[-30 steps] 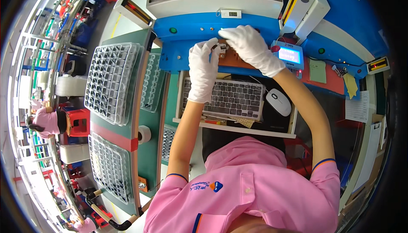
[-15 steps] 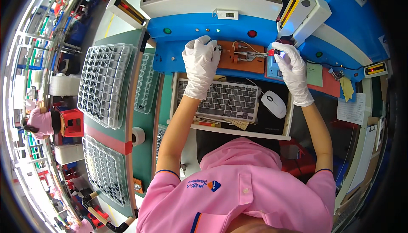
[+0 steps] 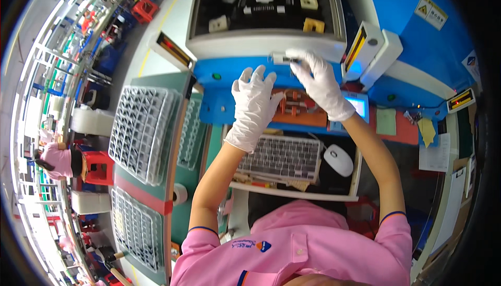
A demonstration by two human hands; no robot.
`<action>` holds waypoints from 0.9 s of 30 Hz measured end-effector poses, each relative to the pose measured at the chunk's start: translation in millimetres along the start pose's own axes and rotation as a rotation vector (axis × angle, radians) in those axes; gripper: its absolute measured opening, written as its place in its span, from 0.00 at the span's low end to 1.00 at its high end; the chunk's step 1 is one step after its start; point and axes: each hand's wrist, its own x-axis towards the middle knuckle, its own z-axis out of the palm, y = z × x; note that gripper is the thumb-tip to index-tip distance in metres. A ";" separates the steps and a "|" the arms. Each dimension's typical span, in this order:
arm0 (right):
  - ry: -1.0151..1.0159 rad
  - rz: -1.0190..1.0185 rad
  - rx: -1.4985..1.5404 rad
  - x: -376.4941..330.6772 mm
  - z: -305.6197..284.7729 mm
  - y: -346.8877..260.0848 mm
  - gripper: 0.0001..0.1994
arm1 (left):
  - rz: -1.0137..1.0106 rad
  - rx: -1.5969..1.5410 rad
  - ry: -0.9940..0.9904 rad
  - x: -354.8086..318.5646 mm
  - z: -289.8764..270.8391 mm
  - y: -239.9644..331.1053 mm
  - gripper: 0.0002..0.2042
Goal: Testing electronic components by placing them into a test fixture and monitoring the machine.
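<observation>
White gloves cover both hands. My left hand is open, fingers spread, over the blue front panel of the machine, just left of an orange-brown fixture block with metal clamp parts. My right hand reaches past that fixture, thumb and forefinger closed together beside a small white display unit on the machine's front. Something small and dark shows at these fingertips, too blurred to name. Part of the fixture is hidden behind my hands. To its right stands a small blue box with a lit screen.
Below the fixture, a drawer holds a keyboard and a white mouse. Clear plastic trays of dark parts lie on the left bench. Yellow-black sensor bars flank the machine. A person in pink sits far left.
My right hand has left the clamp handle by the blue box and moved left and forward to the display unit. My left hand has come off the fixture's left end and spread its fingers. The view has shifted.
</observation>
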 end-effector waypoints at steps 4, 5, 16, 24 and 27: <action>0.270 0.088 0.331 114.8 12.9 40.8 0.13 | 0.135 -0.202 0.324 118.6 18.6 -27.7 0.08; 0.352 0.207 0.344 145.2 18.5 57.0 0.14 | 0.089 -0.173 0.268 151.4 31.4 -37.9 0.08; 0.307 0.074 -0.346 228.0 42.4 165.7 0.12 | 0.129 -0.207 0.008 252.3 134.1 -124.4 0.11; -0.026 0.239 -0.434 236.3 34.5 137.2 0.12 | -0.231 -0.572 0.398 250.0 117.2 -130.2 0.15; -0.124 0.196 -0.724 235.2 32.5 130.3 0.11 | -0.179 -0.570 0.490 250.1 97.7 -123.9 0.16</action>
